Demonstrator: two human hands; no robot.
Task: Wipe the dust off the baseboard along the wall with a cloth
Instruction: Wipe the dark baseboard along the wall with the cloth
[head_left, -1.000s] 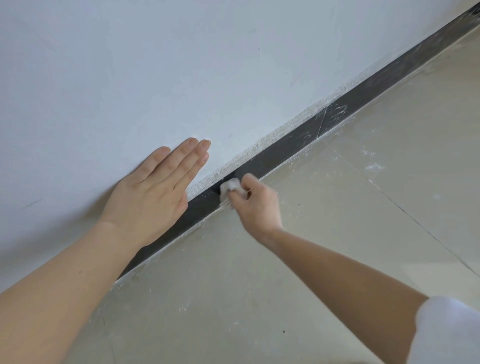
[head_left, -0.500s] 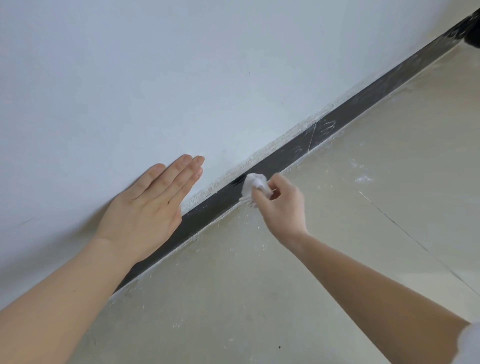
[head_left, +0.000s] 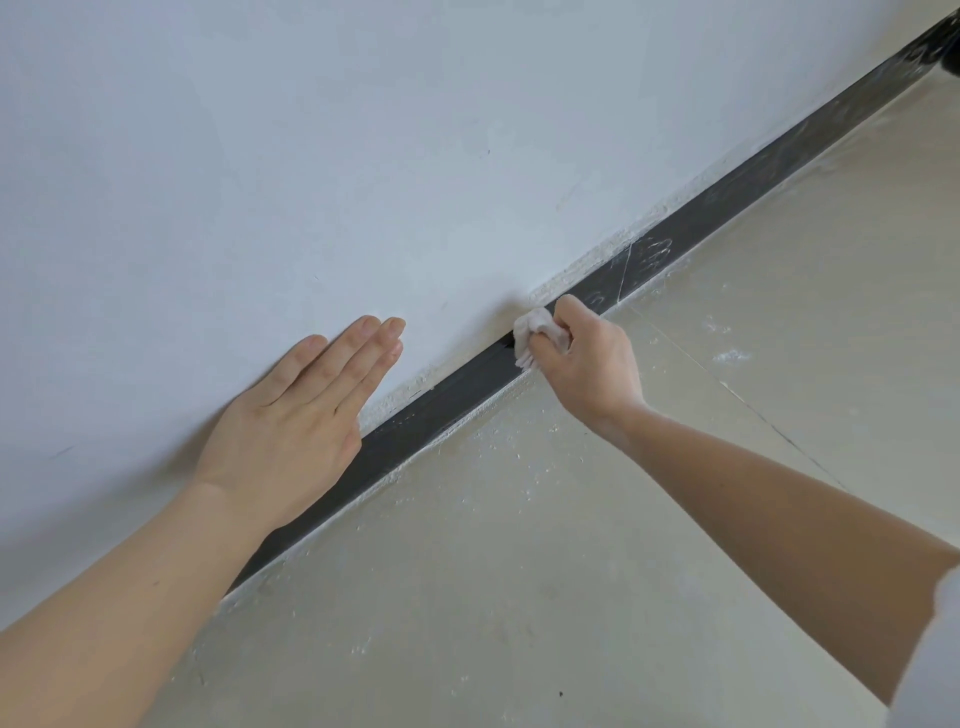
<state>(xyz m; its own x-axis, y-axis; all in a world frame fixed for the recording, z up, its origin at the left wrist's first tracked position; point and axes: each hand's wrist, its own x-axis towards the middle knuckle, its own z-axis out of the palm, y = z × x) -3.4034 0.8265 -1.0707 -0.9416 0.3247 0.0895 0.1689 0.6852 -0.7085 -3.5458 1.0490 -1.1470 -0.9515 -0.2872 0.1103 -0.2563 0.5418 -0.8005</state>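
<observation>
Baseboard (head_left: 452, 397), a black strip, runs diagonally where the white wall (head_left: 363, 156) meets the beige floor (head_left: 571, 571). Right hand (head_left: 592, 364) has its fingers (head_left: 563, 332) closed around a small white cloth (head_left: 537, 332), which it presses on the baseboard's top edge. Left hand (head_left: 296, 431) lies flat on the wall, fingers stretched out and together, gripping nothing. White dust marks show on the strip beyond the cloth.

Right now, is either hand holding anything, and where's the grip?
The right hand pinches a bunched white cloth by its near end, pressing it on the baseboard. The left hand holds nothing, flat on the wall.
</observation>
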